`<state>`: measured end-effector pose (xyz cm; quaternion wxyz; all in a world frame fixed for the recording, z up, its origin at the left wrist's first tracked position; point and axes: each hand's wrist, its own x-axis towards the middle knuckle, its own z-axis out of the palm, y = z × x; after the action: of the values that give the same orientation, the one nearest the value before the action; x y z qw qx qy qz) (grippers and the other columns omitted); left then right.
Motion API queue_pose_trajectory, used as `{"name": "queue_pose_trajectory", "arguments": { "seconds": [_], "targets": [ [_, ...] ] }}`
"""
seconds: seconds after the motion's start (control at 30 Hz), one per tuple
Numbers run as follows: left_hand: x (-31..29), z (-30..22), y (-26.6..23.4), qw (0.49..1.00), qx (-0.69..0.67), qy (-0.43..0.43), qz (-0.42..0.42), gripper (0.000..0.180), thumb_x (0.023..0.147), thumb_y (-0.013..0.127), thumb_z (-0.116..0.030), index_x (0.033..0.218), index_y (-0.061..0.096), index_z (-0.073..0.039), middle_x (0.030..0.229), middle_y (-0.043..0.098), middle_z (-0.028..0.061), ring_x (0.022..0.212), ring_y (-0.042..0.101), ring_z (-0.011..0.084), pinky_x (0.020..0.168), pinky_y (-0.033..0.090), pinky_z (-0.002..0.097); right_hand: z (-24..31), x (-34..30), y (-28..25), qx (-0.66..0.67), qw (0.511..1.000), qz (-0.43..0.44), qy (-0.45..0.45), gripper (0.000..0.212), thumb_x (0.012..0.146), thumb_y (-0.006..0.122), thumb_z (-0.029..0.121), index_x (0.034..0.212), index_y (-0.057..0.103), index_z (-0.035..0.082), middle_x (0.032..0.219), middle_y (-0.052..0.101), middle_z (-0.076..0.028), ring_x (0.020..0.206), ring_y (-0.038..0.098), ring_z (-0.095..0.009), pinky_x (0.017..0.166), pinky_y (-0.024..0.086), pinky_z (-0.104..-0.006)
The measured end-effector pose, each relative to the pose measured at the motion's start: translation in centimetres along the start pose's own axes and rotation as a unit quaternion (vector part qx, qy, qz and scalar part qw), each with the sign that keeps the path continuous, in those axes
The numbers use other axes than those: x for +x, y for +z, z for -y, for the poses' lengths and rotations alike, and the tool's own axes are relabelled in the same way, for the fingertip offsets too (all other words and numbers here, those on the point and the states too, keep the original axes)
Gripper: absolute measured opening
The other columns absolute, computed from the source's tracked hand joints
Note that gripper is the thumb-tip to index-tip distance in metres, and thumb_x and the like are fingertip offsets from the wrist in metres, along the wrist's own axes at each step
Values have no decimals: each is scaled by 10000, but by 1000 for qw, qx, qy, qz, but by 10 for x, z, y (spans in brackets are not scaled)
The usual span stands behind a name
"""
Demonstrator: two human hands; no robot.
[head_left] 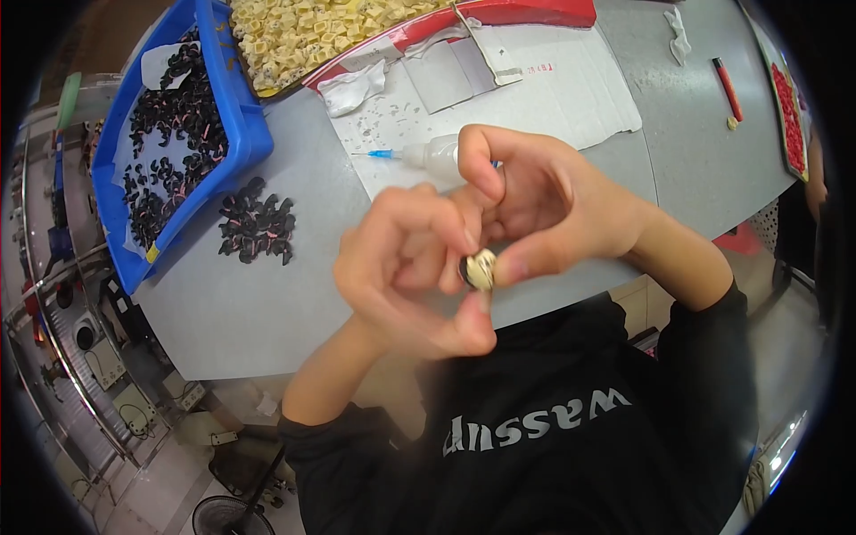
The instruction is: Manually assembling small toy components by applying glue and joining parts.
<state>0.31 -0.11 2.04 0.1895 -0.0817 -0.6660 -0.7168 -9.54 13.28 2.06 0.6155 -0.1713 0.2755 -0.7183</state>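
Note:
In front of my chest I hold a small cream piece with a black part on its left side [482,270]. My left hand [392,267] pinches it between thumb and fingers. The thumb of my right hand [566,209] presses on its right side, with the fingers curled above it. Just beyond my hands lies a clear squeeze bottle [439,157] with a blue needle tip, partly hidden by my right fingers. A loose pile of curved black pieces with pink bits [257,225] rests on the table to the left of my hands.
At the far left a blue bin [248,116] holds many black pieces. Cream pieces [303,31] fill a red-edged tray [526,12] at the back. White cardboard [580,98] lies under the bottle, with crumpled tissue [354,87]. A red pen-like tool [728,87] and a tray of red pieces [785,116] are at right.

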Motion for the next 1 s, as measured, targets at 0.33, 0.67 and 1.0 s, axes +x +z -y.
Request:
{"name": "queue_pose_trajectory", "arguments": {
  "seconds": [0.33,0.67,1.0],
  "targets": [
    [0,12,-3,986,-132,-102,-27,314,614,543,59,901,440,-16,593,349,-69,556,292,-12,548,253,149,0,3,-5,-15,997,-65,-39,369,697,683,-6,846,360,90,801,592,-99,740,562,-122,637,440,-221],
    [0,11,-5,972,-171,-160,-28,275,642,546,50,892,450,-15,584,349,-78,557,306,-10,561,267,147,-2,3,-4,-28,995,-83,-43,368,697,685,-12,830,359,94,800,585,-87,738,561,-111,617,434,-209],
    [0,9,-6,976,-144,-162,-25,272,634,544,51,884,457,-10,574,349,-79,556,309,-13,550,266,144,-2,3,-3,-38,995,-87,-41,380,690,695,-12,834,359,93,796,581,-72,728,551,-104,612,430,-213]
  ]
}}
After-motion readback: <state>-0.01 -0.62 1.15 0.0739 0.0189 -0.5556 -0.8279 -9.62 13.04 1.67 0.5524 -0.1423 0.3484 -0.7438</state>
